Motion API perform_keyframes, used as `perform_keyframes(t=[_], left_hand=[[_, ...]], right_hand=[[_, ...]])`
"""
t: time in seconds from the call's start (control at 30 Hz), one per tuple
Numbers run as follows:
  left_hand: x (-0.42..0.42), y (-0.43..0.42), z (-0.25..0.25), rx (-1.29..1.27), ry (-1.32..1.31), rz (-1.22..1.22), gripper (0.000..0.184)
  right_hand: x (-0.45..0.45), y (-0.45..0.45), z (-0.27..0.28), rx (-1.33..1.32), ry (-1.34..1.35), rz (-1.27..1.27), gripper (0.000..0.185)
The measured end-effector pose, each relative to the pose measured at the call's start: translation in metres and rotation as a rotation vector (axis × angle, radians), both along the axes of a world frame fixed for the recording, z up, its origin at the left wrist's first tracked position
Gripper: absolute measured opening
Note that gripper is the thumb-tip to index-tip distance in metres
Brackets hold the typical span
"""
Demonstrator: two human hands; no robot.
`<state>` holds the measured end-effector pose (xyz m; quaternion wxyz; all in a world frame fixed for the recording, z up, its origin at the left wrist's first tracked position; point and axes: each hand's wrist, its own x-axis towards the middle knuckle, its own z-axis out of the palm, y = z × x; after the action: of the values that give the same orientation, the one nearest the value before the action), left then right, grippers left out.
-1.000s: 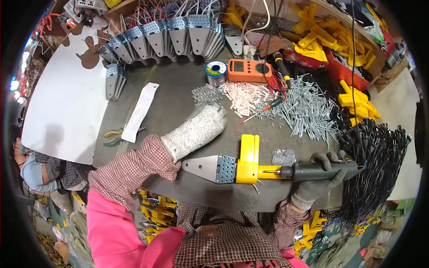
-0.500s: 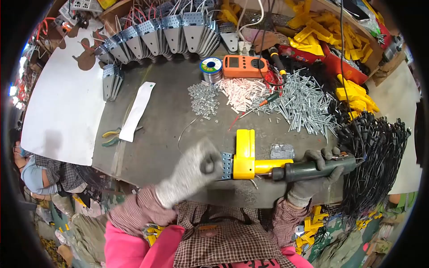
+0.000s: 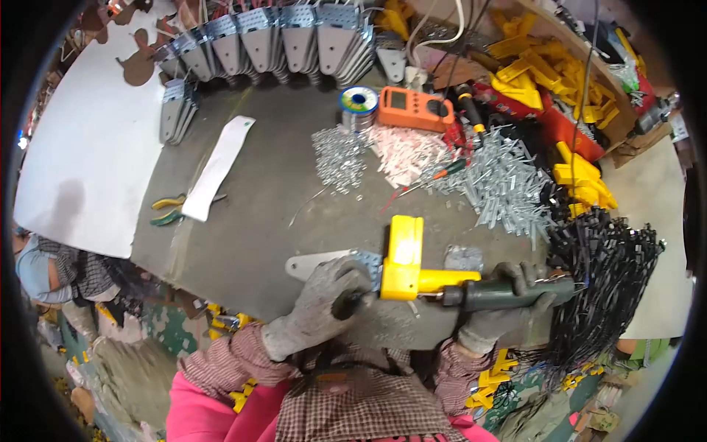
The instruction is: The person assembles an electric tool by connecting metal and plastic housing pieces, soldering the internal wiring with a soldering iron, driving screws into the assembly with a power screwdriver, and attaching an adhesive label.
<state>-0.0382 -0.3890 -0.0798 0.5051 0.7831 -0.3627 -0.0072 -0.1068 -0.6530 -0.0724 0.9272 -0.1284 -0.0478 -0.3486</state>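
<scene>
My left hand (image 3: 328, 298), in a grey glove, is closed around a flat metal plate (image 3: 313, 264); its rounded grey end sticks out to the left. A perforated part of the plate meets a yellow plastic piece (image 3: 403, 258), which has an upright block and an arm pointing right. My right hand (image 3: 508, 313), also gloved, grips a dark electric screwdriver (image 3: 486, 295) from below and behind. Its thin bit points left and reaches the yellow piece's lower right side. The bit's very tip is hidden. A small clear plastic item (image 3: 464, 258) lies just above the screwdriver.
Long screws (image 3: 508, 180), pink-white sleeves (image 3: 405, 151) and small nuts (image 3: 339, 158) lie in piles, near an orange multimeter (image 3: 416, 109) and solder spool (image 3: 359, 107). Black cables (image 3: 604, 280) hang at right. Stacked metal plates (image 3: 258, 40) line the back; pliers (image 3: 168, 210) lie left.
My left hand has come down slightly and its fingers show more sharply, with the plate's grey end now visible. The screwdriver stays at the yellow piece. The whole view has shifted a little.
</scene>
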Motion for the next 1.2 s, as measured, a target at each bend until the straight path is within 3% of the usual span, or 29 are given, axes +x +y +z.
perform_keyframes(t=[0.23, 0.47, 0.6, 0.67, 0.73, 0.77, 0.83, 0.87, 0.93, 1.0, 1.07, 1.1, 1.13, 1.2], left_hand=[[0.008, 0.003, 0.006, -0.024, 0.201, -0.108, 0.023], [0.009, -0.003, 0.006, -0.104, 0.212, -0.076, 0.018], [0.006, -0.004, 0.006, 0.017, 0.166, -0.037, 0.017], [0.006, -0.004, 0.003, 0.031, 0.120, -0.043, 0.018], [0.007, 0.001, 0.004, 0.122, 0.110, -0.085, 0.032], [0.006, 0.004, 0.012, 0.130, 0.096, -0.097, 0.032], [0.016, 0.007, 0.035, 0.361, -0.229, -0.154, 0.051], [0.022, 0.011, 0.035, 0.419, -0.355, -0.148, 0.066], [0.036, 0.017, 0.018, 0.352, -0.192, -0.106, 0.061], [0.039, 0.031, 0.009, 0.289, -0.163, -0.109, 0.062], [0.046, 0.037, 0.000, 0.215, -0.126, -0.096, 0.063], [0.047, 0.039, -0.005, 0.084, 0.087, -0.035, 0.060], [0.043, 0.042, -0.011, -0.046, 0.314, 0.027, 0.057], [0.054, 0.024, 0.007, 0.388, -0.017, -0.038, 0.057]], right_hand=[[0.005, 0.002, 0.000, 0.123, 0.006, -0.128, 0.034], [0.004, 0.001, -0.007, 0.127, -0.041, -0.102, 0.033], [0.004, 0.008, -0.001, 0.179, -0.078, -0.051, 0.032], [0.002, 0.006, -0.010, 0.049, 0.122, -0.133, 0.038], [0.005, 0.006, -0.003, -0.027, 0.314, -0.185, 0.041], [0.004, 0.005, 0.010, -0.017, 0.301, -0.197, 0.041], [0.005, -0.018, 0.045, -0.176, 0.628, -0.132, 0.046], [-0.006, -0.043, 0.049, -0.241, 0.460, 0.229, 0.042], [-0.008, -0.071, 0.067, -0.798, 0.943, -0.025, 0.037], [-0.009, -0.112, 0.036, -1.814, 1.106, -0.739, 0.034], [-0.023, -0.130, 0.047, -2.148, 1.450, -0.717, 0.031], [-0.031, -0.145, 0.043, -2.108, 1.243, -0.788, 0.026], [-0.029, -0.122, 0.065, -1.945, 1.270, -0.742, 0.021], [-0.025, -0.063, 0.098, -1.734, 0.969, -0.386, 0.031]])
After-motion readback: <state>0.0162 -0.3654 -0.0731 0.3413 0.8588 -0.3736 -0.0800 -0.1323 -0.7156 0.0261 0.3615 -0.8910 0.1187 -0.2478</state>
